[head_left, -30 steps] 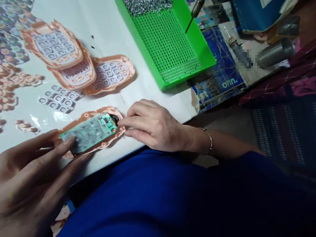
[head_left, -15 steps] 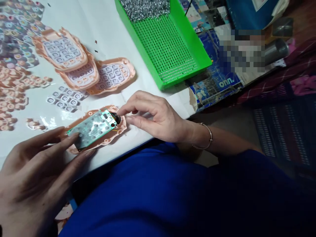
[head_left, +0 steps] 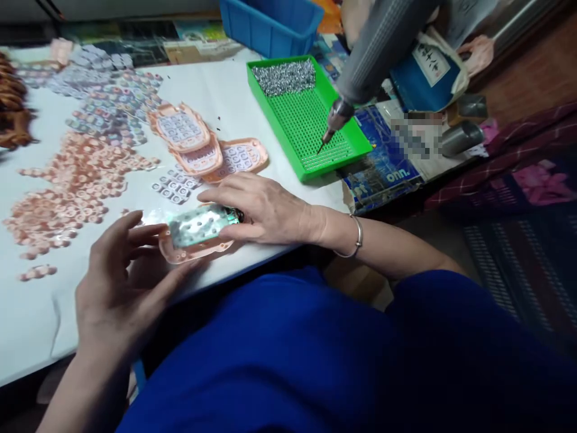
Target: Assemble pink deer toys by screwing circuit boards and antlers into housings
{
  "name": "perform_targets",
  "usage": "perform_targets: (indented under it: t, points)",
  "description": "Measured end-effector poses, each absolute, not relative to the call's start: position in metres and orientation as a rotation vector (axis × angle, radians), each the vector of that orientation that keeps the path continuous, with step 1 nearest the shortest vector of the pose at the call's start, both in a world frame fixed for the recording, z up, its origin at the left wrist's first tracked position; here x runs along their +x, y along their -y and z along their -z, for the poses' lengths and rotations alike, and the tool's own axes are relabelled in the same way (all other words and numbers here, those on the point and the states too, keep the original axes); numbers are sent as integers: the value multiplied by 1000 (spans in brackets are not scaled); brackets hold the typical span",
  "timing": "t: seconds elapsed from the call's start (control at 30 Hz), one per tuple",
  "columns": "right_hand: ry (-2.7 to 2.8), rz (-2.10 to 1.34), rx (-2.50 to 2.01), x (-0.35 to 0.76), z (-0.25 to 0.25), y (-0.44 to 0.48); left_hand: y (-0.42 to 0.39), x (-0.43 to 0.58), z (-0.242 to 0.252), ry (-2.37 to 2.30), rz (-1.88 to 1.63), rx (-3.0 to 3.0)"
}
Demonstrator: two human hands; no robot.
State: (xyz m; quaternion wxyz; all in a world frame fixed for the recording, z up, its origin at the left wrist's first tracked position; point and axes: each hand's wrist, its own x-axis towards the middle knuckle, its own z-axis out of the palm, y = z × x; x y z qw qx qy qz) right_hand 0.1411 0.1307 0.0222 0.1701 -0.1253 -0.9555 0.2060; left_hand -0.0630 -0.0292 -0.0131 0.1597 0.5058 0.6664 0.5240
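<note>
Right hand (head_left: 274, 210) slid over the circuit board's (head_left: 201, 227) end
I've got left hand (head_left: 115, 285) half-curled, holding peach shell (head_left: 180, 255); right's half-open, can't tell its grip.

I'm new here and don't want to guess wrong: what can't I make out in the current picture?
All in the head view:
One end of the circuit board: hidden by the right hand.
Floor of the peach shell: hidden by the circuit board.
Top of the power screwdriver: cut off by the upper edge.
Brown pieces: blurred, cut off by the left edge.
Screws: too small to count.
Area beside the metal cylinder: masked by pixelation.
</note>
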Motion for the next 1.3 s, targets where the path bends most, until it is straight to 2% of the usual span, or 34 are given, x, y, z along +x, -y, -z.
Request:
perform_targets:
  t: [0.1, 0.3, 0.4, 0.93, 1.17, 1.3]
  points:
    - [2487, -791, -379, 146, -19, -131, 29, -62, 12, -1798, -1466, 1469]
    - [1990, -1420, -567, 147, -19, -120, 30, -54, 7, -1694, -1546, 1399]
    - [1857, -1552, -609, 146, -20, -115, 31, -50, 4, -1652, -1580, 1439]
    - [1762, -1587, -472, 154, -23, -104, 28, -40, 3, -1608, -1704, 1823]
    - [1762, -1428, -261, 157, -10, -104, 30, -46, 16, -1592, -1806, 2073]
    - [1863, -1355, -237, 162, -12, -103, 26, -43, 12, -1492, -1861, 2004]
